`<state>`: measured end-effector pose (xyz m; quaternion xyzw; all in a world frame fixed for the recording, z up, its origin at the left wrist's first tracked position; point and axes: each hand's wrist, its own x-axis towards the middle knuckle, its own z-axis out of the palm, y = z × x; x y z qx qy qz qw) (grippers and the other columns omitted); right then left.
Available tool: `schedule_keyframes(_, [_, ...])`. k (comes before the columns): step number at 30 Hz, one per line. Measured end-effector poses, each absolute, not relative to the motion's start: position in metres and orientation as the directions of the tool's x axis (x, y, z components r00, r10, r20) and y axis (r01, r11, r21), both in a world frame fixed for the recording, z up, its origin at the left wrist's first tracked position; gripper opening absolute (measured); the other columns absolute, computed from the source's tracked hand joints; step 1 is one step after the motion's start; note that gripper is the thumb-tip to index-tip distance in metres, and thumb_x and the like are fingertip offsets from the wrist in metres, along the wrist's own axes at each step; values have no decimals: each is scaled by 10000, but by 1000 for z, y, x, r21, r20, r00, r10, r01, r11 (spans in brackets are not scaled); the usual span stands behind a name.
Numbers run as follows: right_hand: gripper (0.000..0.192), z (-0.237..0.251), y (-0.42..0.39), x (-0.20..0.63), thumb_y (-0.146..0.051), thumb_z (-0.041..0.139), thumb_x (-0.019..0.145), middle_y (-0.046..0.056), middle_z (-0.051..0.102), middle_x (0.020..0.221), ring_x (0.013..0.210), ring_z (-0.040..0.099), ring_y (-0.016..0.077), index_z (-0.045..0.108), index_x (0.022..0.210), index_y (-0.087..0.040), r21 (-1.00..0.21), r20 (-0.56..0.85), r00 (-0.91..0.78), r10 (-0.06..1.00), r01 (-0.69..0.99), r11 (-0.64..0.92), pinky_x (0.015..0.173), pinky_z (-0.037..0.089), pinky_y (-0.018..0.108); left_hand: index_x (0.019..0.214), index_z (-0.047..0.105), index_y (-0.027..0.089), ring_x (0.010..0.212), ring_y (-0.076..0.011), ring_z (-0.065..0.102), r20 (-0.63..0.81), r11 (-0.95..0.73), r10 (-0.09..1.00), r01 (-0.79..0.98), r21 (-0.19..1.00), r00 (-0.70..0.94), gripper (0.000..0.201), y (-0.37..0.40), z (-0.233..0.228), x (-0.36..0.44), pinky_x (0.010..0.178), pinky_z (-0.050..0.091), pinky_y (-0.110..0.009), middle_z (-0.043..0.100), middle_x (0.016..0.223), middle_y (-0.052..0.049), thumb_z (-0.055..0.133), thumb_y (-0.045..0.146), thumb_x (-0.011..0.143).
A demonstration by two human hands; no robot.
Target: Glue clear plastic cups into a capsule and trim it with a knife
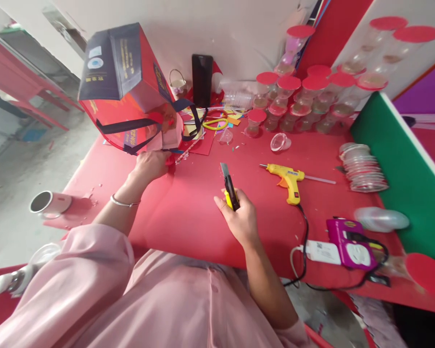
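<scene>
My right hand (241,220) is wrapped round a yellow-and-black utility knife (231,192). Its blade is out and points away from me, above the red tabletop (188,212). My left hand (151,166) is at the lower front edge of a red and dark-blue gift bag (110,67) with dark ribbon handles. Its fingers are curled, and a small red piece (170,160) shows at the fingertips; what they hold is partly hidden. A striped stick (190,147) lies just beyond them. To the right of the knife rests a yellow hot glue gun (289,180) with a glue stick in its back.
Hourglass-shaped clear cups with red discs (277,94) stand at the back right. A phone (202,79) leans upright by the wall, near yellow-handled scissors (215,124). At right are stacked lids (364,166), a purple power strip (351,244) and cords. A mug (50,202) sits at left.
</scene>
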<state>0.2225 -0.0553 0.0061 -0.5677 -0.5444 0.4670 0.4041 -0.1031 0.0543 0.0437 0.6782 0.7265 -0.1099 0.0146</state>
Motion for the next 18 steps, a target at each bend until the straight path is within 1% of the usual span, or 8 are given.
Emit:
schedule_keyframes(3, [382,7,-55,223,-640,759,878,-12,741,856,741,675,207,713,1037,-296,-967,-87,-26,996,242,-78,710,504,311,1318,757,235,1024,-400,749,-123,64,989,988,-140,-82,469,51,44,-101,783,495,-431,812,1133,-170,663,381,882])
schedule_keyframes(7, [369,7,-56,223,-627,761,882,-11,743,865,754,687,210,709,1044,-299,-970,-87,-31,996,230,-77,725,510,316,1171,807,182,984,-401,755,-91,67,992,982,-179,-84,374,48,42,-95,794,475,-443,813,1041,-191,603,359,913])
schedule_keyframes(9, [365,7,-56,223,-618,765,882,-14,742,871,763,688,206,707,1050,-298,-970,-96,-33,995,226,-86,731,510,315,1117,819,181,998,-398,755,-95,42,994,984,-173,-59,365,49,41,-95,804,474,-437,811,1077,-186,621,394,897])
schedule_keyframes(12, [366,7,-56,223,-620,765,884,-20,731,856,754,677,202,706,1047,-298,-971,-98,-26,995,224,-89,725,504,315,1131,818,185,1051,-394,747,-104,16,994,983,-182,-36,411,49,39,-95,816,479,-424,801,1156,-181,639,461,884])
schedule_keyframes(15, [374,7,-54,225,-628,764,884,-30,708,827,725,653,194,702,1049,-298,-972,-95,-19,995,218,-89,712,497,312,1148,813,168,1097,-390,735,-117,0,993,976,-217,-26,431,50,37,-95,840,480,-426,789,1192,-194,620,471,910])
schedule_keyframes(18, [396,8,-50,226,-640,764,882,-51,670,787,688,621,181,693,1086,-308,-978,-119,-24,993,175,-113,699,498,305,1149,815,151,1114,-382,732,-126,-27,992,975,-219,0,425,50,37,-94,860,478,-436,777,1225,-202,592,449,943])
